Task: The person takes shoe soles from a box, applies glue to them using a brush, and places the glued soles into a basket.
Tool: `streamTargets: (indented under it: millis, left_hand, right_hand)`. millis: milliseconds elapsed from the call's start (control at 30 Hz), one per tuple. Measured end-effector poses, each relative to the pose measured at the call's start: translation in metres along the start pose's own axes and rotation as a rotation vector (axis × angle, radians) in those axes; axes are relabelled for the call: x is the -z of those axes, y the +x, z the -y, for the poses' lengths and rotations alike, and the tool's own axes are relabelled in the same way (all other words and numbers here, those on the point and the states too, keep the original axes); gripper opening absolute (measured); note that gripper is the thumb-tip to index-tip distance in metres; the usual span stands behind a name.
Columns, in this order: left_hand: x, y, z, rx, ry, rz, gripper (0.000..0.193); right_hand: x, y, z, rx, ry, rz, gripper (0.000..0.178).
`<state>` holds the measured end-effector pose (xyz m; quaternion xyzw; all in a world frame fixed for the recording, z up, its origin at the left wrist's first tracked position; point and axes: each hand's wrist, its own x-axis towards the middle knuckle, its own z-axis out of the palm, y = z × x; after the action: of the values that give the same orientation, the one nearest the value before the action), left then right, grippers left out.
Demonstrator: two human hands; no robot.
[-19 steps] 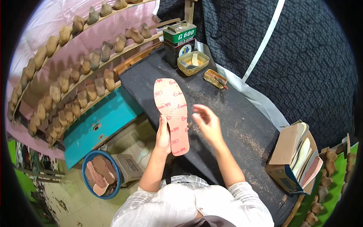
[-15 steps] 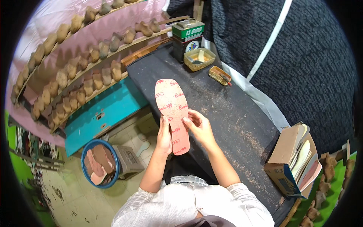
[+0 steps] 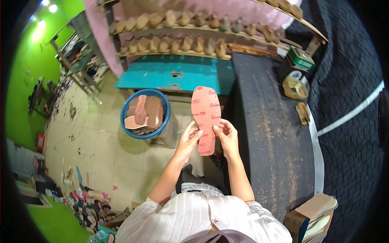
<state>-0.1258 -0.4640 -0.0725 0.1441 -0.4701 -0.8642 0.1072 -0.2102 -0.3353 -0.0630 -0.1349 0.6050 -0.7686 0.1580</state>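
A pink insole [image 3: 207,106] with red print stands out in front of me, its broad end pointing away. My left hand [image 3: 189,139] grips its left edge, thumb on the printed face and fingers behind. On the opposite edge, my right hand [image 3: 227,135] pinches it the same way, thumb on top. Left of the insole is a blue round basin [image 3: 125,117] holding several brown and pink sole pieces [image 3: 142,111]. It sits on or against a cardboard box [image 3: 164,135]; the exact support is partly hidden.
A black-covered table [image 3: 263,133] with scattered crumbs runs along my right. On it are a green and black can [image 3: 300,60], a plastic tub [image 3: 295,87], a small box [image 3: 302,113] and a carton of sheets [image 3: 314,214]. Shoe lasts [image 3: 186,42] line shelves above a teal bench [image 3: 162,75].
My view and body have turned left, so the basin and bench now lie nearer the middle. The insole stays in both hands; my left thumb has come onto its face.
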Motion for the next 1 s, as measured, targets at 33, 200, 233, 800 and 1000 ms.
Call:
streamTargets:
  millis: [33,200,233,800,1000]
  left_hand:
    - [0.011,-0.004,-0.004,-0.014,-0.004,-0.023,0.058]
    - [0.073,-0.017,-0.026,-0.114,0.0,-0.212,0.056]
    - [0.086,-0.02,-0.033,-0.138,0.001,-0.217,0.054]
    - [0.373,-0.002,-0.118,-0.1,0.157,-0.512,0.058]
    - [0.448,0.049,-0.108,-0.054,0.192,-0.525,0.059]
  right_hand:
    - [-0.014,0.001,-0.005,-0.009,0.013,0.028,0.027]
    - [-0.081,0.009,-0.037,-0.086,0.021,0.169,0.027]
    - [-0.095,0.01,-0.044,-0.095,-0.002,0.199,0.028]
    - [-0.351,0.037,-0.217,-0.14,-0.115,0.31,0.033]
    - [-0.392,0.065,-0.26,-0.058,-0.281,0.343,0.046]
